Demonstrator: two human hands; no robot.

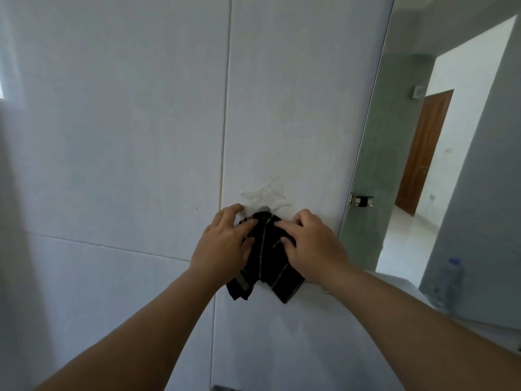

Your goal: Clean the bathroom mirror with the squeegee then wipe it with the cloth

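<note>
Between both hands — cloth (267,255)

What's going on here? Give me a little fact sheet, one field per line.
Setting: tiled wall, mirror at the right
Cloth: dark cloth hanging at a clear hook stuck to the wall
Left hand: on the cloth's left side
Right hand: on the cloth's right side
Squeegee: not in view
Mirror shows: doorway, wooden door, blue-capped bottle

Cloth (266,255) partly hidden under both hands; hook (264,208) mostly covered. Bottle (448,280) blurred. Mirror (451,165) cut off at right edge.
</note>
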